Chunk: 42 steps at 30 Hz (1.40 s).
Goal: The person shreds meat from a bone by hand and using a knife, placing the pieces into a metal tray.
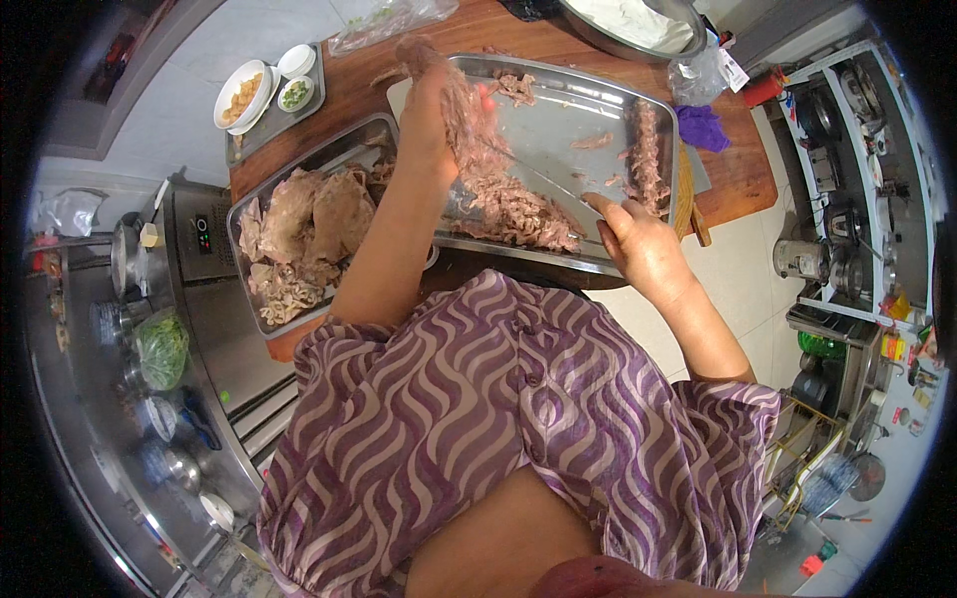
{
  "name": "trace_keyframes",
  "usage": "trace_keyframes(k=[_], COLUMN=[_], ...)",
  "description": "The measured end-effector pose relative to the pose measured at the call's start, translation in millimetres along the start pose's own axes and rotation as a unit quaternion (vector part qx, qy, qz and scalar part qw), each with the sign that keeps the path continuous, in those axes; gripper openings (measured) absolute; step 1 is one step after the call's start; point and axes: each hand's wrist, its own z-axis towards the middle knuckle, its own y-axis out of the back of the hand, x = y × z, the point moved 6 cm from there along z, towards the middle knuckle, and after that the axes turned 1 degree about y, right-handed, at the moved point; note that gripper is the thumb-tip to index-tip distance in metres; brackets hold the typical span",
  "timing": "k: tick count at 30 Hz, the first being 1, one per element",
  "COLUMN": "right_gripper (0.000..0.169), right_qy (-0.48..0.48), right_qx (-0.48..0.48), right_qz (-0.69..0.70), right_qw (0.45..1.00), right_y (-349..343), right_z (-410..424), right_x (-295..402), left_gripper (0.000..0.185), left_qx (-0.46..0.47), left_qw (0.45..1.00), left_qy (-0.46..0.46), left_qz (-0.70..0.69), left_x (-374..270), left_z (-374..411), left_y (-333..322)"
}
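My left hand [428, 112] grips a long piece of cooked meat [478, 134], tilted over a shallow steel tray [557, 157]. In my right hand [643, 247] is a slender metal utensil [549, 182]; its long thin edge reaches toward the meat, and a second metal part shows lower down by the fingers. Its exact kind is unclear, as the fingers cover the handle. Beneath both hands lies a heap of shredded meat [523, 217] along the tray's near side. A strip of bony meat [646, 157] rests at the tray's right end, with small scraps [516, 88] elsewhere.
To the left, a second steel tray [247, 299] holds large cooked meat pieces [314, 217]. A small tray with bowls [243, 93] sits behind it. A metal basin [691, 30], purple cloth [701, 128] and wooden board [685, 190] are around the table's far and right sides.
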Motion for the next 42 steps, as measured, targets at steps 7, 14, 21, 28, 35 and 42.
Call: trace_keyframes(k=[7, 14, 21, 28, 35, 42], right_gripper=[0.046, 0.036, 0.032, 0.044, 0.053, 0.029], right_qy=[-0.03, -0.071, -0.132, -0.194, 0.0, 0.005], right_qx=[0.008, -0.031, -0.031, 0.095, -0.148, -0.13], right_qz=[-0.019, 0.09, 0.168, -0.082, 0.244, 0.355], right_qw=[0.999, 0.993, 0.976, 0.973, 0.958, 0.926], right_y=[-17, -52, -48, -93, -34, -20], right_z=[2, 6, 2, -6, 49, 74], right_x=[-2, 3, -39, -101, -3, 20], left_gripper=[0.03, 0.033, 0.042, 0.037, 0.027, 0.024], left_qx=[-0.016, -0.078, -0.046, 0.026, 0.085, 0.09], left_qw=[0.995, 0.991, 0.997, 1.0, 0.994, 0.995], left_qy=[-0.095, -0.108, -0.036, -0.012, -0.037, -0.01], left_qz=[0.04, 0.015, -0.052, -0.011, 0.053, 0.038], left_x=[-8, 1, 21, 32, 36, 42], left_z=[0, 3, 21, 10, -9, -16], left_y=[0, 4, 22, 6, -17, -24])
